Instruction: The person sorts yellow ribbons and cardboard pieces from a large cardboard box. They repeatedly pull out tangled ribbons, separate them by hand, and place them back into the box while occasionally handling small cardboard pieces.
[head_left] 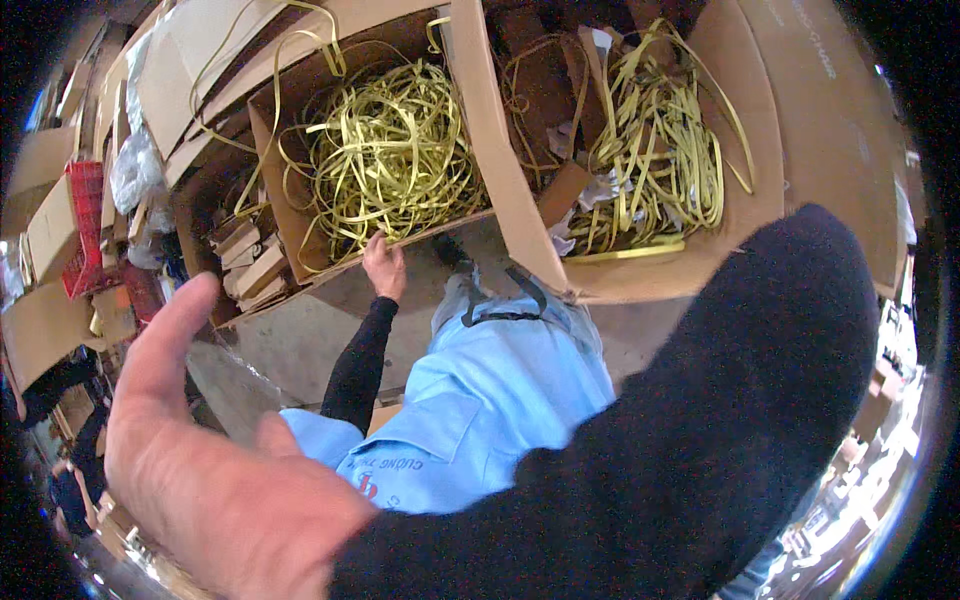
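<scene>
My left hand (pixel 384 270) reaches forward in a black sleeve and grips the near rim of a cardboard box (pixel 288 190). Its fingertips lie over the edge, beside a tangled heap of flat yellow strapping (pixel 395 150) inside. Large and close in the foreground, my right hand (pixel 220 480) is raised across the view from a bent, black-sleeved arm. One of its fingers stretches up, apart from the stubby digit near the shirt, and nothing shows in its grasp. Part of this hand is cut off by its own angle.
A second cardboard box (pixel 620 290) to the right holds more yellow strapping (pixel 660 150) and paper scraps. Folded cardboard pieces (pixel 250 265) fill a compartment at left. Farther left are a red plastic crate (pixel 85 230) and clear plastic wrap (pixel 137 170). A person (pixel 72 495) stands at lower left.
</scene>
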